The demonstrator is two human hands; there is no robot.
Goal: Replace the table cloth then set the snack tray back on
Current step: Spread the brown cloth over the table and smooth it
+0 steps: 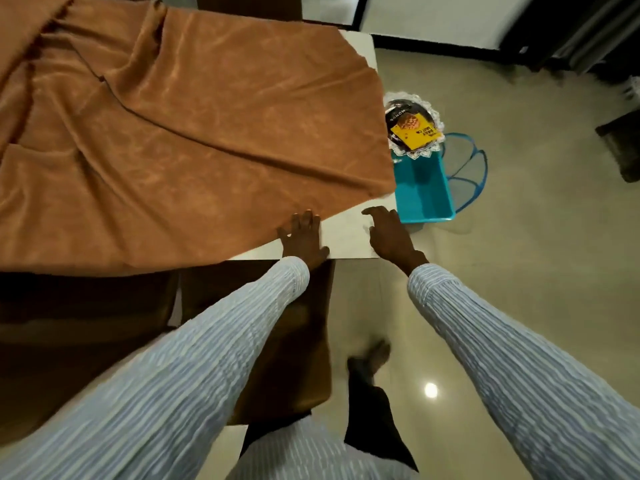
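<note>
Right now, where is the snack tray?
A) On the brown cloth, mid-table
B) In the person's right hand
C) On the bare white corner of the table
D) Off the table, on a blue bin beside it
D: the snack tray sits on the blue bin beside the table, below its edge; neither hand holds it.

The cloth [180,133] was plain rust-brown, the desk [349,233] white, the sleeves [512,358] pale blue with fine white stripes, the bin [424,192] turquoise, the tray [414,124] dark with a white lacy rim and a yellow packet [417,131].
</note>
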